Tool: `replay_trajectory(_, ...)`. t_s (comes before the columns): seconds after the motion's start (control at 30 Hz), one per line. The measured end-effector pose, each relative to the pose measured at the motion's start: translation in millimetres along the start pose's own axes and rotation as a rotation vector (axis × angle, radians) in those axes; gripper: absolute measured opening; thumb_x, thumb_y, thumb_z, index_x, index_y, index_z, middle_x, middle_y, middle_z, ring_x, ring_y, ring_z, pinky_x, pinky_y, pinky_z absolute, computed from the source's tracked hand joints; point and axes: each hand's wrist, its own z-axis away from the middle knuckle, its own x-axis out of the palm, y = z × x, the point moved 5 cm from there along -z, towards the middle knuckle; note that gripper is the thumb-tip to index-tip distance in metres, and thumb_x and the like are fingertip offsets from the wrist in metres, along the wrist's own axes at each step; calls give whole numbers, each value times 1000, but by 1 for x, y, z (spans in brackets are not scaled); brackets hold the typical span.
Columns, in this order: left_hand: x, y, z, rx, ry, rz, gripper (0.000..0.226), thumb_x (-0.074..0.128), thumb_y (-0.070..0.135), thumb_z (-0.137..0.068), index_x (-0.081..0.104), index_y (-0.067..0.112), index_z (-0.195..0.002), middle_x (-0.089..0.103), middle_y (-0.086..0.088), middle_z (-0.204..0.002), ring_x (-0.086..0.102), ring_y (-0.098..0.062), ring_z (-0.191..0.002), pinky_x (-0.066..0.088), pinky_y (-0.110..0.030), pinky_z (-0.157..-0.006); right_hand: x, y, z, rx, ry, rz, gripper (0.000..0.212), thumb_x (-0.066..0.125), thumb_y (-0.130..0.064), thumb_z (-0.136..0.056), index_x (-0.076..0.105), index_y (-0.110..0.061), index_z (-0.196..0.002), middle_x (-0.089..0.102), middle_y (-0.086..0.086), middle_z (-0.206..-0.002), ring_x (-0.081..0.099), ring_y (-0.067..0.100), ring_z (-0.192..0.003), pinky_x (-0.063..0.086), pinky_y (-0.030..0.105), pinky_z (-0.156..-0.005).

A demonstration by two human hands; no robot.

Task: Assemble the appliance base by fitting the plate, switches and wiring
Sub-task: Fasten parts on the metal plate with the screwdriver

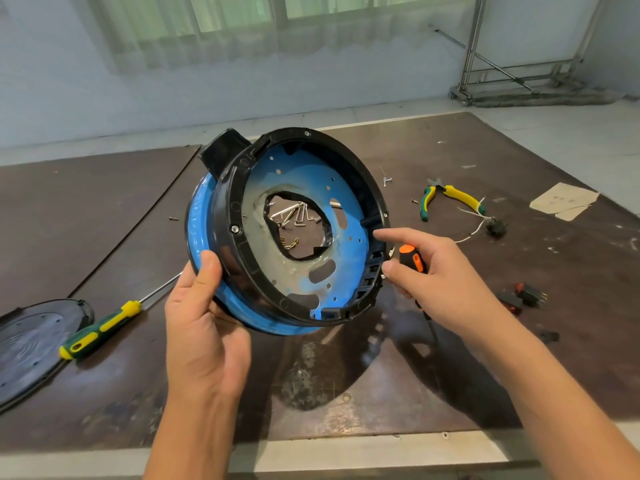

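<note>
I hold the round appliance base [349, 247], a blue shell with a black ring, tilted up above the table. My left hand [204, 327] grips its lower left rim, thumb on the black ring. My right hand [436, 278] holds an orange-and-black screwdriver [410, 258] in the palm, with the index finger stretched out to the ring's right side. A black round plate [31, 344] lies at the table's left edge. Red-and-black switches [523, 297] lie to the right, and a black switch with white wires [493, 226] sits behind them.
A green-and-yellow screwdriver [100, 329] lies left of my left hand. Green-and-yellow pliers [446, 199] rest at the back right, near a scrap of paper [562, 206]. Hex keys [294, 216] show through the base's centre hole. Loose screws dot the brown table [346, 393].
</note>
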Motion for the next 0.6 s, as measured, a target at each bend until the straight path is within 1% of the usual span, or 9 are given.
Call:
replay_trajectory(0.07, 2, 0, 1, 7, -9, -12, 21, 66, 30, -84, 77, 21, -100, 75, 7, -93, 70, -7, -89, 57, -23, -78, 3, -3, 1, -17, -12, 33, 36, 64, -16, -96, 63, -36, -126, 62, -12, -71, 57, 2, -64, 46, 12, -64)
replay_trajectory(0.17, 5, 1, 3, 15, -18, -32, 26, 67, 31, -84, 76, 19, -105, 75, 4, -97, 70, -9, -92, 57, -25, -79, 4, -9, 3, -45, -30, 19, 32, 65, -17, -95, 65, -33, -123, 67, -2, -80, 60, 7, -68, 47, 15, -65)
replay_trajectory(0.23, 8, 2, 5, 30, -40, -55, 26, 66, 30, -85, 75, 18, -107, 75, 2, -100, 70, -10, -92, 58, -26, -79, 5, -20, 7, -101, -51, -7, 33, 66, -15, -94, 66, -34, -121, 67, -2, -80, 60, 10, -68, 47, 16, -66)
replay_trajectory(0.3, 13, 3, 7, 56, -76, -84, 25, 66, 27, -87, 75, 17, -107, 75, -2, -101, 71, -12, -91, 58, -26, -77, 8, -32, 12, -180, -95, -54, 36, 66, -13, -94, 65, -35, -123, 66, -3, -83, 61, 15, -73, 48, 17, -68)
replay_trajectory(0.4, 20, 6, 12, 124, -135, -163, 26, 69, 26, -88, 73, 13, -110, 74, -9, -105, 70, -21, -95, 59, -32, -80, 16, -53, 21, -309, -197, -158, 44, 64, -10, -96, 62, -34, -132, 64, -1, -87, 58, 26, -80, 49, 28, -75)
replay_trajectory(0.43, 23, 7, 14, 157, -160, -207, 24, 70, 26, -89, 73, 13, -109, 73, -10, -105, 69, -23, -95, 58, -33, -80, 19, -59, 24, -355, -224, -183, 46, 64, -9, -96, 60, -33, -135, 63, 0, -87, 57, 25, -80, 48, 29, -75)
replay_trajectory(0.5, 27, 11, 19, 226, -197, -302, 19, 69, 28, -90, 73, 17, -104, 70, -12, -97, 64, -25, -89, 58, -32, -76, 23, -70, 30, -431, -250, -217, 49, 63, -7, -95, 58, -27, -139, 61, -2, -88, 56, 13, -79, 44, 20, -77)
replay_trajectory(0.53, 29, 12, 21, 256, -202, -350, 18, 69, 30, -90, 73, 18, -102, 68, -16, -94, 62, -27, -86, 58, -33, -74, 24, -73, 32, -454, -250, -230, 48, 63, -6, -94, 58, -25, -139, 62, -3, -87, 57, 13, -81, 43, 17, -79)
replay_trajectory(0.6, 31, 16, 25, 321, -204, -444, 19, 69, 31, -90, 71, 15, -100, 63, -25, -92, 56, -36, -79, 56, -37, -70, 23, -74, 34, -467, -247, -260, 46, 63, -4, -95, 61, -23, -136, 62, -1, -87, 58, 16, -81, 44, 17, -78)
